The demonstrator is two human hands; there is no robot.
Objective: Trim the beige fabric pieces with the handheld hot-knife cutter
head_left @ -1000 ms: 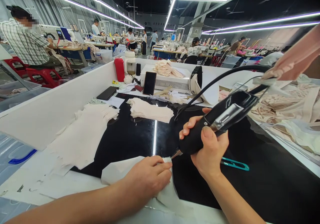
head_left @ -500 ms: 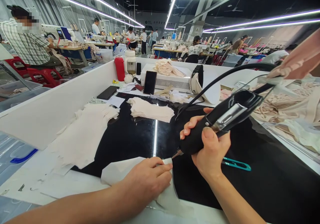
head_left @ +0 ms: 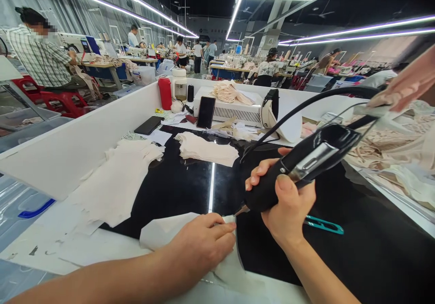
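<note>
My right hand (head_left: pixel 287 200) is wrapped round a black corded handheld tool (head_left: pixel 302 159) with a silver plate on its side. The tool slants down to the left, and its narrow metal tip (head_left: pixel 242 210) meets the edge of a pale fabric piece (head_left: pixel 234 267). My left hand (head_left: pixel 207 240), fingers curled and close together, grips that fabric right beside the tip. Part of the cloth is hidden under the hand. Behind my right wrist a teal, slotted, flat-handled implement (head_left: pixel 325 225) lies on the black work surface (head_left: pixel 166 190); its other end is hidden.
Pale fabric stacks (head_left: pixel 113 181) lie at left and a smaller one (head_left: pixel 207 150) at centre. Phones (head_left: pixel 205 112), a red bottle (head_left: pixel 165 93) and a white vented box (head_left: pixel 234 111) stand behind. The tool's cable (head_left: pixel 306 100) arches to the right. A fabric heap (head_left: pixel 384 136) is at right.
The whole view has shifted slightly. Both hands, the tool and the fabric keep nearly the same positions relative to one another.
</note>
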